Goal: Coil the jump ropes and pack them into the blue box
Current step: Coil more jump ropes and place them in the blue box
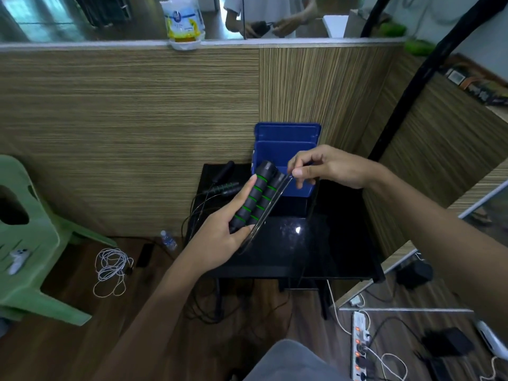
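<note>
Near the middle of the frame, the left hand point(220, 237) is gripping both handles point(254, 200) of a jump rope side by side, fingers curled around their lower ends, so that the long axis of the pair is slanting from lower left up toward upper right. The right hand point(327, 167), just above and to the right of the handle tops, is pinching the thin rope cord point(270, 206) between thumb and fingertips; the cord is running down alongside the handles to a loop below the left hand. The blue box point(286, 138) is standing open directly behind the handle tips, on the black table point(316, 243), and the right hand is partly covering its front edge, so the right hand is lying nearer to it. The handles are already pointing toward the box. A second jump rope point(224, 185) is lying uncoiled on the table's upper left, apparently waiting its turn.
</note>
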